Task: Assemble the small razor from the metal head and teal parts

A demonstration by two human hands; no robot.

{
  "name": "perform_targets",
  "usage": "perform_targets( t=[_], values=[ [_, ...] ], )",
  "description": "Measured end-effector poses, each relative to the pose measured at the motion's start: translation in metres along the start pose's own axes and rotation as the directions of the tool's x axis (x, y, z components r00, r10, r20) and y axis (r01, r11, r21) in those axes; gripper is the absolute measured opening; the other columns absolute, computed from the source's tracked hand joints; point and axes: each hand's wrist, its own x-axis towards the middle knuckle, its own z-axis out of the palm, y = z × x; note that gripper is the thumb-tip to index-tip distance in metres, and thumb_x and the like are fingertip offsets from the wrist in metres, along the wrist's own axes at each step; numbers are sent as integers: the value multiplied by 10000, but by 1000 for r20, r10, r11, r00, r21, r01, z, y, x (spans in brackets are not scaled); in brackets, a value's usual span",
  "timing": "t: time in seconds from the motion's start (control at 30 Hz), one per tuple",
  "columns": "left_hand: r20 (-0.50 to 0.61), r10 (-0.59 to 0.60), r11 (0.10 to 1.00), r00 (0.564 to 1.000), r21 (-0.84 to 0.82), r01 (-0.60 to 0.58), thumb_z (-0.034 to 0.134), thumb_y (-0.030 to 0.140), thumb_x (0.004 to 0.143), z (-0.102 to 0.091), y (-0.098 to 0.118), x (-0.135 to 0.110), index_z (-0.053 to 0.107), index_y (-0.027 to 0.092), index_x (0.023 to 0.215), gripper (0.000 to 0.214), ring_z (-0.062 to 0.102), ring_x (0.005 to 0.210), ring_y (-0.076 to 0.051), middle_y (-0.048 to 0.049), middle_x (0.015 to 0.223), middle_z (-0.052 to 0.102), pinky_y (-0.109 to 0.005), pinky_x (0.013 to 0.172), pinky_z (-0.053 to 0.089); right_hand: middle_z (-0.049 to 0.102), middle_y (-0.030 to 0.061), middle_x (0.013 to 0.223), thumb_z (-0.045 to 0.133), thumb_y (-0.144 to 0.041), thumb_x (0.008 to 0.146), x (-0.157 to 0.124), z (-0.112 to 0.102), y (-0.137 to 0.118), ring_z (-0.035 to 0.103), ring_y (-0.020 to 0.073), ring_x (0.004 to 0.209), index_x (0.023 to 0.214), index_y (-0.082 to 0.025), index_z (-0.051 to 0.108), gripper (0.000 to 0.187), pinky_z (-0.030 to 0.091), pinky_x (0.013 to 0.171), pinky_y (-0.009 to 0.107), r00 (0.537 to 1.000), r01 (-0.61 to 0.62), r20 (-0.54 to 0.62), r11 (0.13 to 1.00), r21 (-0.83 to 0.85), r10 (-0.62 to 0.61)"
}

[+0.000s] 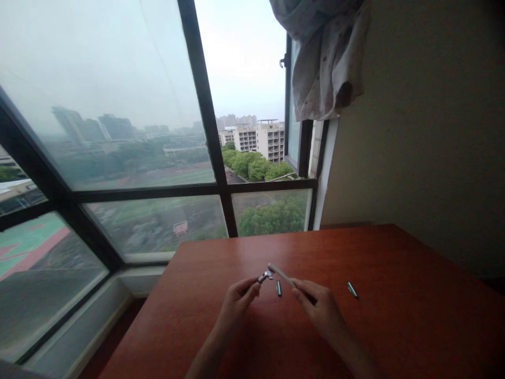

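Note:
My left hand [238,299] is closed around the dark handle of a razor [264,276], whose silvery head end points up and to the right. In my right hand [320,304] is a pale, slim toothbrush [282,275], gripped by its handle. The brush's head end meets or nearly meets the razor's metal end; contact is too small to be sure of. Between my hands, on the table, lies a small dark green and silver razor cartridge [279,288]. A second similar cartridge [352,290] lies farther right, beyond my right hand.
Both forearms reach over a reddish-brown wooden table [398,263]. Dark-framed windows [205,95] rise behind it and to the left, with one pane swung open. A bunched cloth curtain [321,68] hangs at the upper right, beside a plain wall [418,131].

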Motion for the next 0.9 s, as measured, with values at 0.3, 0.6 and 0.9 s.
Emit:
perform_targets(
  t=[0.3, 0.6, 0.9],
  values=[
    [-6, 386, 746, 922, 590, -309, 545, 339, 869, -4, 5, -1, 730, 211, 982, 252, 580, 713, -191, -74, 795, 652, -267, 648, 449, 725, 91, 881, 478, -360, 897, -1, -2, 1, 667, 224, 773, 1038, -210, 710, 310, 512, 693, 295, 999, 21, 33, 994, -108, -18],
    [112, 491, 451, 864, 816, -362, 525, 280, 900, -4, 14, -7, 692, 231, 1027, 216, 551, 742, -198, -54, 791, 649, -290, 690, 402, 706, 63, 847, 479, -300, 896, -1, -8, -3, 652, 203, 756, 993, -216, 704, 259, 479, 679, 274, 996, 42, 88, 985, -167, -28],
    [155, 532, 343, 833, 860, -379, 510, 254, 917, -5, 17, -8, 678, 217, 1045, 215, 528, 741, -181, -53, 798, 637, -288, 706, 370, 704, 79, 876, 463, -294, 905, -3, -8, 9, 654, 219, 782, 1047, -214, 682, 273, 494, 723, 301, 998, 9, 56, 963, -270, 7]
  ],
)
